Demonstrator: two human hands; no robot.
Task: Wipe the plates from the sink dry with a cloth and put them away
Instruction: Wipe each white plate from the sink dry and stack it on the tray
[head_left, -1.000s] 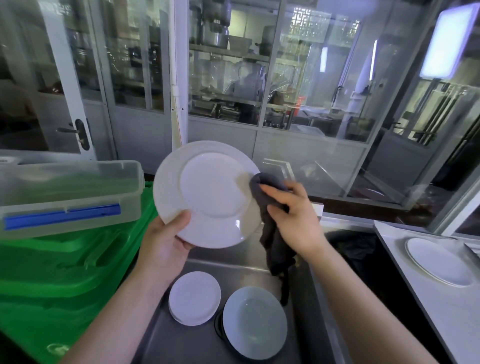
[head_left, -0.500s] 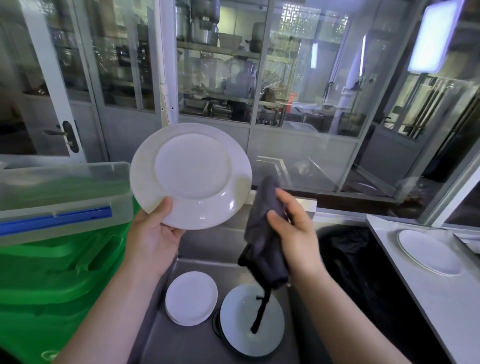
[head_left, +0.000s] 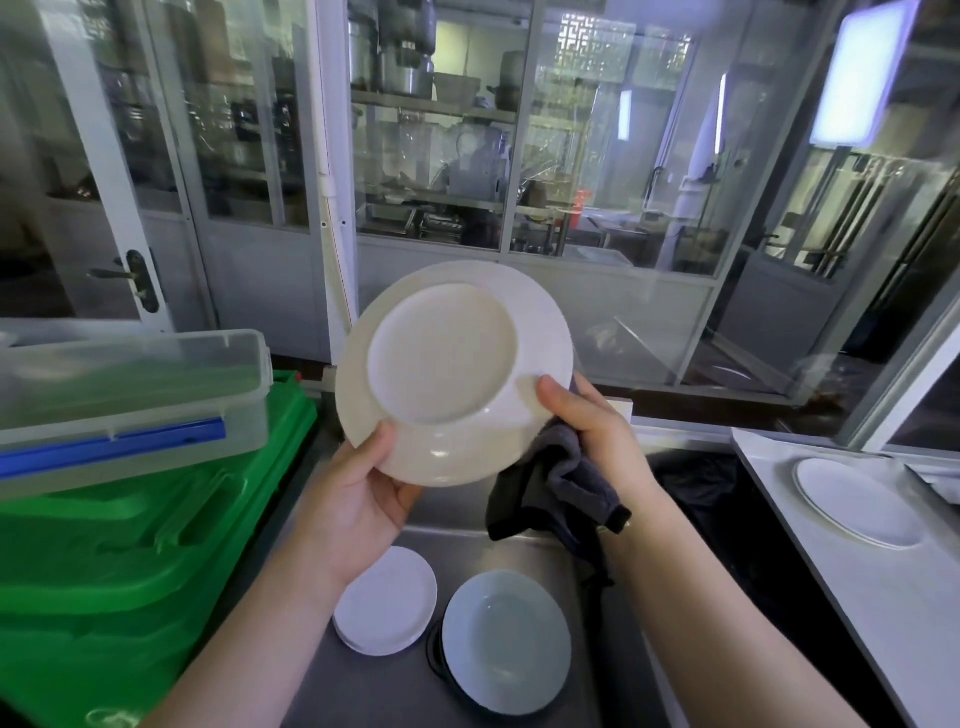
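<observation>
I hold a white plate (head_left: 447, 358) upright above the sink, its underside facing me. My left hand (head_left: 363, 493) grips its lower left rim, thumb on the underside. At the lower right rim, my right hand (head_left: 592, 431) presses its thumb on the plate and keeps a dark grey cloth (head_left: 556, 488), which hangs down behind and below the plate. Down in the steel sink (head_left: 519, 530) lie a small stack of white plates (head_left: 387, 603) and a pale blue plate (head_left: 506, 639) resting on a dark dish. Another white plate (head_left: 857, 501) lies on the counter at right.
Green plastic crates (head_left: 130, 545) stand at left with a clear lidded box with a blue clip (head_left: 124, 400) on top. A white counter (head_left: 883, 597) runs along the right, with a black gap between it and the sink. Glass partitions (head_left: 571, 182) close off the back.
The plate has been turned so its underside faces me and has shifted right. My right hand with the cloth rose from beside the plate to grip its lower right rim.
</observation>
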